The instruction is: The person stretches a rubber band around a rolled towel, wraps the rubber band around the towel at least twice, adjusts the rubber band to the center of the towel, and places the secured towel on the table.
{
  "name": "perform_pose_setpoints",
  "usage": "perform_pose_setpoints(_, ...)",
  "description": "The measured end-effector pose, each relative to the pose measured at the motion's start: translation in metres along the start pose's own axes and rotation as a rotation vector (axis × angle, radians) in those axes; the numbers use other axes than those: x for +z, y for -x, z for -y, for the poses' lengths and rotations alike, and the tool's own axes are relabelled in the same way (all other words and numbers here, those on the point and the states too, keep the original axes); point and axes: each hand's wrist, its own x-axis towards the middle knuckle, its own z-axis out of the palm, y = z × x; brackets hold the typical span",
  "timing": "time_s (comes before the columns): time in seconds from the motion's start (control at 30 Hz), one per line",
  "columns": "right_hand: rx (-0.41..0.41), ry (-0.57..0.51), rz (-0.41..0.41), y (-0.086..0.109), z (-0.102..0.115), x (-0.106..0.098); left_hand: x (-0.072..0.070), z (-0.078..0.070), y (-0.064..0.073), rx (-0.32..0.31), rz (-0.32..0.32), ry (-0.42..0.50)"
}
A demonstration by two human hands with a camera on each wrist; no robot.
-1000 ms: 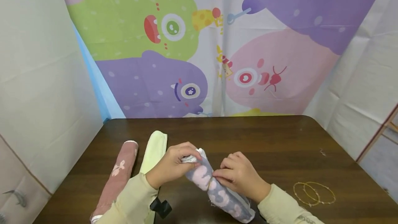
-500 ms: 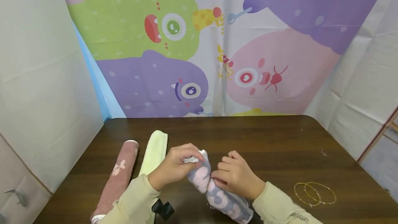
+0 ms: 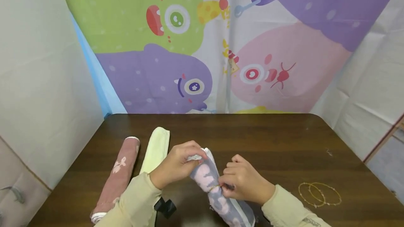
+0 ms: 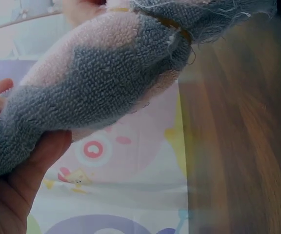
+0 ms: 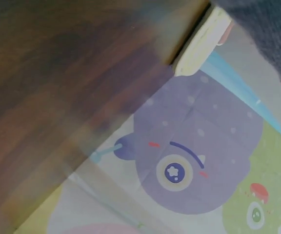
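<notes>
A rolled towel (image 3: 203,175), grey with pink patterns, slants between the two hands. My left hand (image 3: 178,164) grips its upper end, thumb on the near side and fingers over the top, where a white edge shows. A thin yellow elastic band (image 3: 214,187) cinches the roll around its middle; the left wrist view shows this band (image 4: 172,24) sunk into the terry cloth. At that waist, my right hand (image 3: 246,181) pinches the band with curled fingers. Only a grey part of the towel (image 5: 262,29) enters the right wrist view.
Left of the hands lie a rolled dusty-pink towel (image 3: 118,174) and a rolled pale-yellow towel (image 3: 156,150). Two thin yellow loops (image 3: 318,194) overlap on the dark wooden table (image 3: 265,132) at right. A cartoon-print cloth (image 3: 176,76) hangs behind the table.
The right hand has shifted slightly down and right at the towel's waist. The towel has turned a little steeper, showing more of its white edge. The left hand keeps its hold.
</notes>
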Motion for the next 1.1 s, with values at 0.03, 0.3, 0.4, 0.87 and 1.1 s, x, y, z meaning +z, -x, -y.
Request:
perform_pose_setpoints(0.03, 0.009, -0.013, 0.011, 0.002, 0.001, 0.000, -0.001, 0.000, 0.000, -0.015, 0.003, -0.013)
perform_pose_setpoints(0.3, 0.045, -0.099, 0.042, 0.014, 0.000, -0.002, -0.001, 0.005, 0.003, -0.015, -0.033, -0.062)
perform_pose_setpoints(0.4, 0.092, -0.121, 0.059, 0.019, 0.000, -0.003, 0.000, 0.007, 0.007, 0.001, -0.053, -0.051)
perform_pose_setpoints(0.87, 0.146, -0.137, 0.052, 0.028, 0.002, -0.011, -0.018, 0.009, 0.003, 0.039, -0.136, -0.082)
perform_pose_setpoints(1.1, 0.299, -0.094, 0.043, 0.039, 0.005, -0.015, 0.004, -0.001, -0.013, -0.248, -0.106, -0.022)
